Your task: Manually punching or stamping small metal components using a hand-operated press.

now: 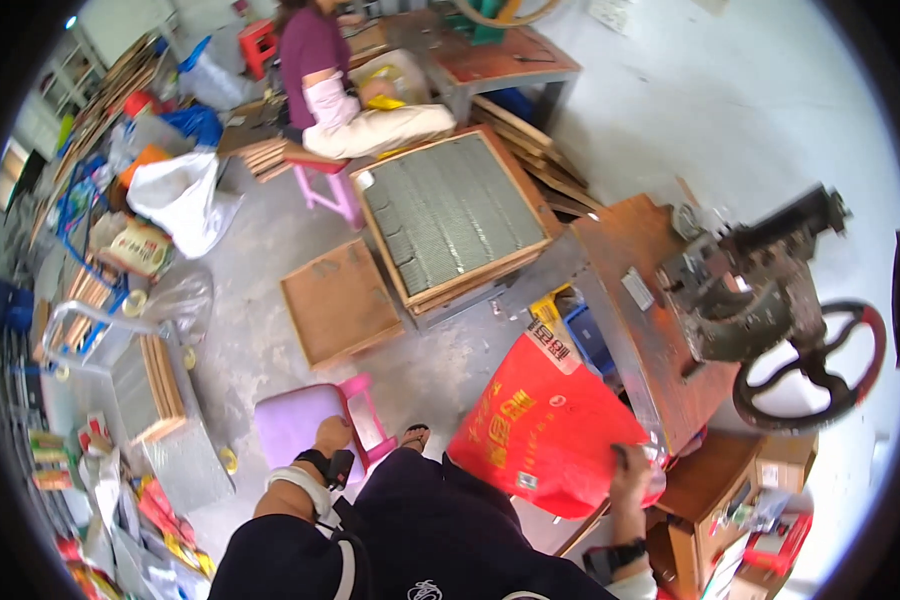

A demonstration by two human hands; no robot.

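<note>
right hand [630, 470] grips red bag [545, 425] | left hand [332, 437] on pink stool [305, 420]

- I see a red bag [545, 425] with yellow print, held at its lower edge by my right hand [630, 480], beside the workbench.
- A white label [638, 288] lies on the brown bench top.
- A cream sack [140, 247] with coloured print sits far left, below a plain white bag [180, 195].

Glossy red plastic bag [545, 430] — dark, rusty metal press [760, 300].
</note>
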